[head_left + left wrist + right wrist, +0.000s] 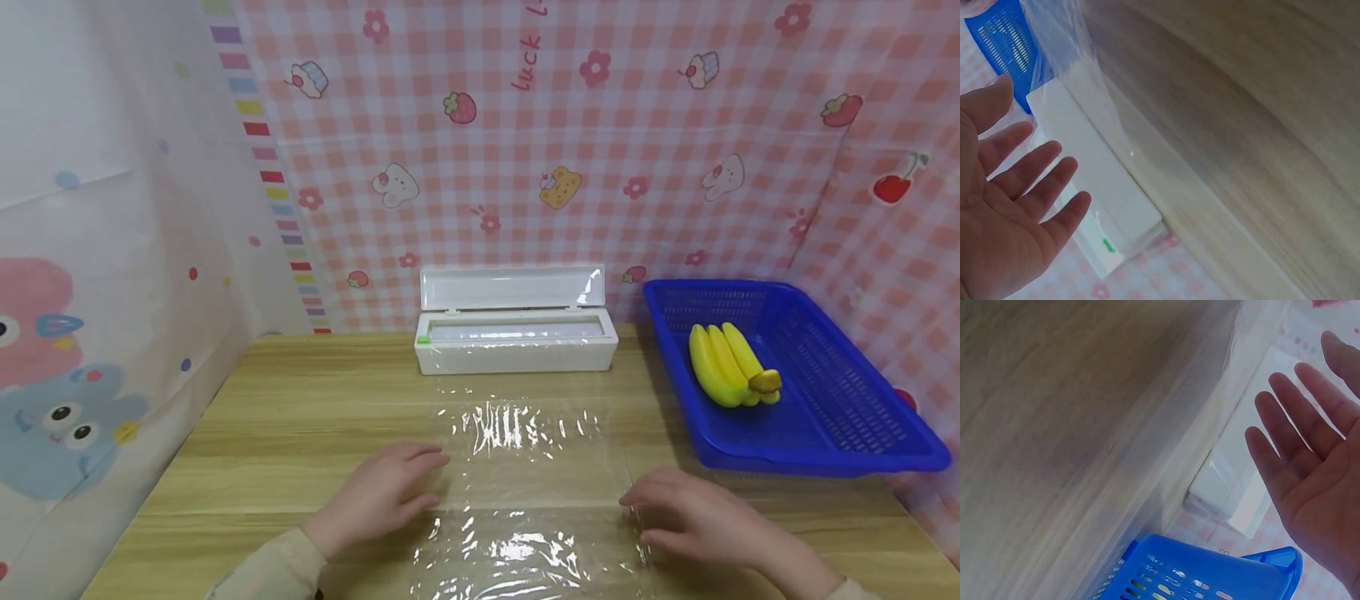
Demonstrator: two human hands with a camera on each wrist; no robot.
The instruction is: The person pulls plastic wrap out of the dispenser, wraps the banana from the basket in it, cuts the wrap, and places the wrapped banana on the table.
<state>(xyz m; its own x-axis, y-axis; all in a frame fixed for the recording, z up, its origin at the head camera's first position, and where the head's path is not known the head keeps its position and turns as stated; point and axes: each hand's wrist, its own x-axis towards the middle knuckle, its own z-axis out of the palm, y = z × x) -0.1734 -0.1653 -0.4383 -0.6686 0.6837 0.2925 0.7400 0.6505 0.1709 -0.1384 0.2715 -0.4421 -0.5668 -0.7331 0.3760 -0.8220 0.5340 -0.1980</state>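
Note:
A clear sheet of plastic wrap (517, 500) stretches from a white wrap dispenser (517, 358) toward the front of the table. The dispenser's lid (513, 287) stands raised at the back. To the left of the film, my left hand (382, 492) has its fingers relaxed and apart, and its palm in the left wrist view holds nothing. My right hand (697, 517) is at the film's right edge with loosely straight fingers. Whether its fingertips touch the film, I cannot tell. The right wrist view shows the right palm (1329, 500) bare.
A blue plastic basket (825, 462) stands at the right, with a bunch of yellow bananas (723, 367) inside. Behind the table hangs a pink checked cloth (510, 158). A white patterned cloth (127, 217) covers the left side. The tabletop (247, 450) is wood-grained.

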